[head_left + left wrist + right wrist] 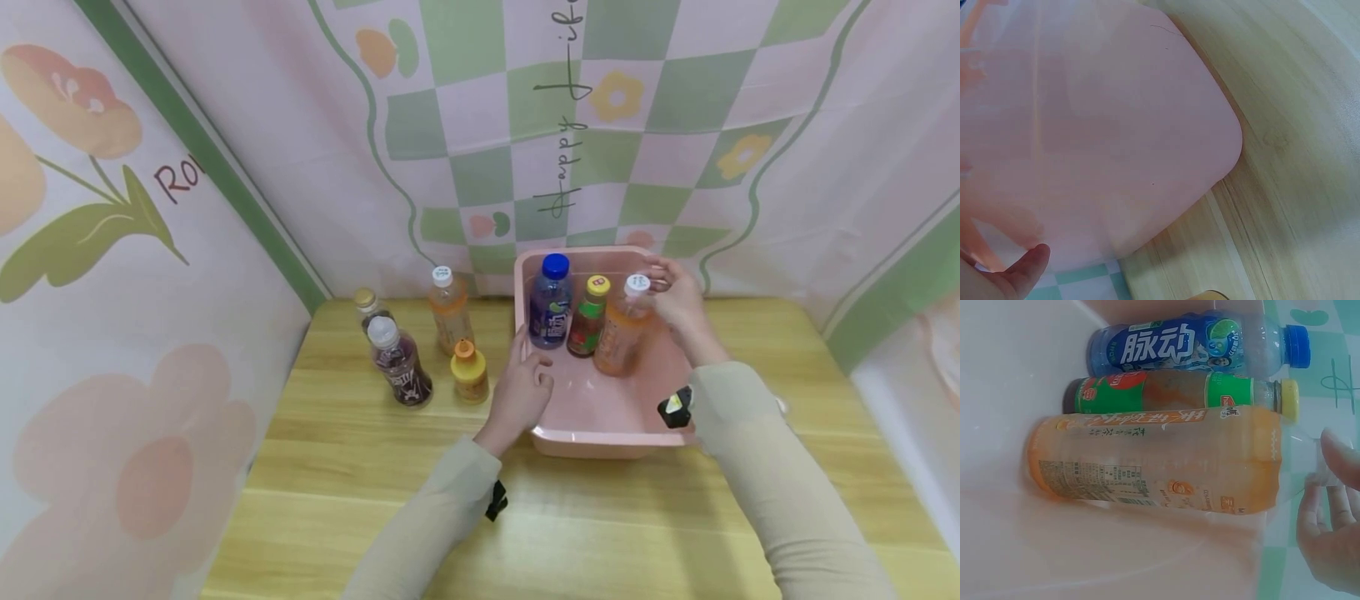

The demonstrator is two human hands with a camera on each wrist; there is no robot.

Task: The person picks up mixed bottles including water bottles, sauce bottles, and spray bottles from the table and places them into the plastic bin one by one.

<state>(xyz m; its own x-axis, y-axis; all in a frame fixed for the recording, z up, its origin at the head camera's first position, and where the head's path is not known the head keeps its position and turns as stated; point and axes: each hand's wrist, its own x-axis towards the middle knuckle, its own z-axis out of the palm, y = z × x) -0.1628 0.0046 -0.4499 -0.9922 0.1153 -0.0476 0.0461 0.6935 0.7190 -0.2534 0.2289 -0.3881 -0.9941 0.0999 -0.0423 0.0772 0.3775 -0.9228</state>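
Note:
A pink plastic tub (592, 437) stands on the table, and my left hand (522, 392) grips its left rim. In the left wrist view one fingertip (1035, 259) shows against the pink wall; the other fingers are out of sight. At the tub's back right, my right hand (678, 304) pinches the white cap of a clear bottle with an orange label (621, 337). That bottle stands inside the tub. Left of it are a green-labelled bottle with a yellow cap (588, 321) and a blue-capped drink bottle (551, 308), both upright in the tub.
Left of the tub stand a second orange-labelled bottle (450, 312), a small yellow bottle (470, 379), a dark drink bottle with a whitish cap (402, 367) and a gold-capped bottle (367, 304). Behind the wooden table (337, 492) hangs a patterned curtain (480, 125).

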